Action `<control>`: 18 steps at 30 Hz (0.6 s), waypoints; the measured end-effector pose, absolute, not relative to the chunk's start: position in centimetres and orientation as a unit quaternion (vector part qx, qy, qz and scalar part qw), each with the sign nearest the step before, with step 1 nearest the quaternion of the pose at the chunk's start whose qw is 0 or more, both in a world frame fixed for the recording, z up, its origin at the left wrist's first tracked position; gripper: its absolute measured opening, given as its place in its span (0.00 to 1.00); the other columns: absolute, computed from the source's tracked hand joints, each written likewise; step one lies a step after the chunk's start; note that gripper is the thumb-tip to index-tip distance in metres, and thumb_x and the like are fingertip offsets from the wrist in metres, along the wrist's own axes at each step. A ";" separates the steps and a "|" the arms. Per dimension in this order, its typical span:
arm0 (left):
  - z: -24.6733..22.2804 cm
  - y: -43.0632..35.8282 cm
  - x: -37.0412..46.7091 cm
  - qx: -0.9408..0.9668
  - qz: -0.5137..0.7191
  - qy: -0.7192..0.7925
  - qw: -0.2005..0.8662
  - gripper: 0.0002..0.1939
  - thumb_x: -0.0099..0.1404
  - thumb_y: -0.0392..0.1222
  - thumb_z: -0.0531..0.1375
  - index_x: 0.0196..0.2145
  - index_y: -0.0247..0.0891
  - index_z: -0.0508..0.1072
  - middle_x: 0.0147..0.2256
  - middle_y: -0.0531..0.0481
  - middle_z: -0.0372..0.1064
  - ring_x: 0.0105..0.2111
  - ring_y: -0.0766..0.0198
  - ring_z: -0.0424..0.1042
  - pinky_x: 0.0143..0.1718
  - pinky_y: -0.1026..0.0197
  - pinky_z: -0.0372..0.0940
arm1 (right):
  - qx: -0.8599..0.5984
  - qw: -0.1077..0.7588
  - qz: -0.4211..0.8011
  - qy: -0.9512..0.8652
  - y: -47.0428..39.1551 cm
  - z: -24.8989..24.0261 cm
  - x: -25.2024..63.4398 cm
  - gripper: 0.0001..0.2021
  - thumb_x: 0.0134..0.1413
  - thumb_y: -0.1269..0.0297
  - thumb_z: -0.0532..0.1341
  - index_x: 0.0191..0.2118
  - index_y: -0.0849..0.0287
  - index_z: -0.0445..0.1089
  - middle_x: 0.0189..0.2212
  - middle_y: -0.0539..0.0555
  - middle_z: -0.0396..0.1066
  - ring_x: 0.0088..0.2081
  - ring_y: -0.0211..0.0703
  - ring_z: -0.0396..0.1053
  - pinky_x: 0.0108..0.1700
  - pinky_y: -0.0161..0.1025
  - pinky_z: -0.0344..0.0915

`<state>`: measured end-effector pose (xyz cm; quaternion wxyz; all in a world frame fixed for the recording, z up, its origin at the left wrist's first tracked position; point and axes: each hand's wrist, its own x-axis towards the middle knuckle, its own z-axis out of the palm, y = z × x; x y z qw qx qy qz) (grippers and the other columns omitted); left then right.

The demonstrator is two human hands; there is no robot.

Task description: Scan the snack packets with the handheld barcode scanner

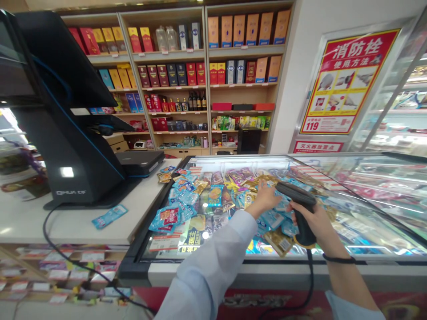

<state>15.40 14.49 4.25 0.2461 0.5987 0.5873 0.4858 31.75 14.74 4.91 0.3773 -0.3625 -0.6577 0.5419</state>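
Observation:
My right hand (pixel 308 218) is wrapped round the grip of a black handheld barcode scanner (pixel 296 193), whose head points left and whose cable drops over the freezer's front edge. Just left of it, my left hand (pixel 267 196) reaches down onto a heap of small snack packets, fingers stretched out over gold and blue wrappers. Its fingertips touch the packets, and none is visibly lifted. Below the scanner lies a gold packet (pixel 280 242) with its barcode side up. Blue packets (pixel 176 215) spread along the left of the glass lid, and purple packets (pixel 242 175) lie toward the back.
Under the packets is a glass-topped chest freezer (pixel 173 269). To the left, a white counter (pixel 76 231) carries a black checkout terminal (pixel 80 164) and one blue packet (pixel 110 216). A cable (pixel 66 255) hangs off the counter. Shelves (pixel 207 89) of boxed bottles stand behind.

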 end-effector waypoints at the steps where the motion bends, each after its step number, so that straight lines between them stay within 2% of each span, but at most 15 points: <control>1: 4.6 14.0 15.1 0.603 0.448 0.625 0.213 0.24 0.54 0.38 0.60 0.50 0.38 0.71 0.59 0.41 0.61 0.65 0.51 0.45 0.65 0.46 0.35 | -0.365 0.377 0.545 -0.654 14.9 4.8 31.9 0.19 0.39 0.47 0.66 0.24 0.60 0.71 0.14 0.52 0.66 0.16 0.41 0.64 0.18 0.37 0.61; 3: 5.6 12.8 14.1 0.606 0.372 0.686 0.154 0.25 0.59 0.42 0.57 0.54 0.36 0.68 0.61 0.41 0.58 0.66 0.52 0.42 0.65 0.47 0.34 | -0.364 0.381 0.543 -0.654 15.2 4.6 32.0 0.18 0.39 0.47 0.67 0.25 0.61 0.71 0.14 0.52 0.67 0.16 0.40 0.64 0.19 0.37 0.62; 5: 6.6 11.1 12.3 0.607 0.337 0.710 0.121 0.24 0.61 0.44 0.55 0.55 0.36 0.68 0.60 0.42 0.60 0.66 0.53 0.43 0.65 0.47 0.35 | -0.359 0.387 0.535 -0.660 15.1 4.6 32.0 0.18 0.40 0.48 0.66 0.26 0.61 0.71 0.15 0.52 0.67 0.17 0.40 0.64 0.19 0.36 0.62; 8: 7.5 7.9 8.4 0.588 0.349 0.727 0.062 0.20 0.60 0.42 0.57 0.50 0.38 0.72 0.55 0.45 0.67 0.63 0.53 0.52 0.64 0.49 0.43 | -0.336 0.389 0.528 -0.676 14.6 4.9 31.3 0.18 0.42 0.48 0.66 0.26 0.61 0.71 0.15 0.52 0.67 0.17 0.39 0.64 0.19 0.35 0.60; 12: 7.1 2.3 1.5 0.534 0.392 0.749 -0.010 0.15 0.56 0.37 0.59 0.42 0.37 0.76 0.46 0.45 0.73 0.50 0.56 0.69 0.56 0.55 0.59 | -0.283 0.374 0.557 -0.686 13.3 5.7 29.4 0.18 0.42 0.49 0.66 0.26 0.61 0.71 0.15 0.52 0.67 0.17 0.38 0.64 0.20 0.35 0.60; 15: 6.0 -1.9 -3.4 0.451 0.407 0.794 -0.032 0.12 0.55 0.36 0.60 0.38 0.36 0.76 0.43 0.45 0.74 0.46 0.56 0.71 0.51 0.57 0.62 | -0.246 0.352 0.568 -0.702 12.0 6.4 27.2 0.17 0.44 0.50 0.66 0.27 0.61 0.70 0.17 0.52 0.68 0.17 0.37 0.63 0.20 0.34 0.60; 18: 4.8 -5.3 -7.1 0.373 0.384 0.844 -0.037 0.12 0.56 0.38 0.59 0.39 0.37 0.76 0.43 0.44 0.74 0.44 0.54 0.72 0.47 0.55 0.63 | -0.199 0.313 0.568 -0.735 10.6 7.1 24.6 0.17 0.45 0.49 0.65 0.27 0.61 0.70 0.16 0.51 0.67 0.17 0.36 0.63 0.20 0.35 0.60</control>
